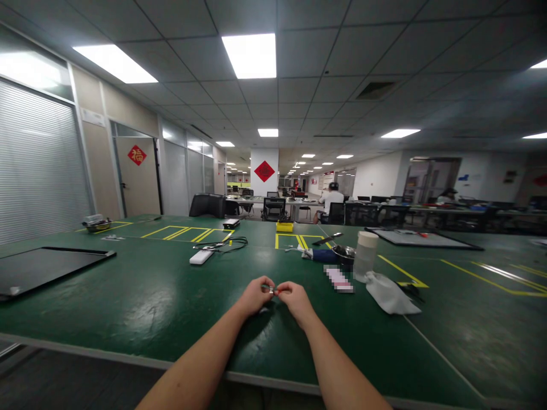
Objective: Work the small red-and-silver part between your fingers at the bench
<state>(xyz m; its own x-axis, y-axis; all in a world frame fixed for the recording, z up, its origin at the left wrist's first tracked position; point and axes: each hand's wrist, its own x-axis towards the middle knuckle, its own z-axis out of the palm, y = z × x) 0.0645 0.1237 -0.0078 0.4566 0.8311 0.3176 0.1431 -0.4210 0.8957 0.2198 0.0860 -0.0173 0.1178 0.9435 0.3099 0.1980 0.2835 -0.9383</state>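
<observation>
My left hand (257,294) is closed in a pinch on a small shiny metallic piece (271,290), too small to name. Close beside it, my right hand (294,299) is also closed, thumb and forefinger pressed together near that piece. Whether the right fingertips hold a part of their own cannot be made out. Both hands are just above the green tabletop (171,319), near its front edge. A small pale scrap (264,310) lies under the left hand.
A white power strip (201,257) with a dark cable lies ahead. To the right are a translucent bottle (364,262), a white pouch (391,293), a metal bowl (344,254) and a blurred-out pink item (338,279). A black tray (51,267) is at left. People sit farther back.
</observation>
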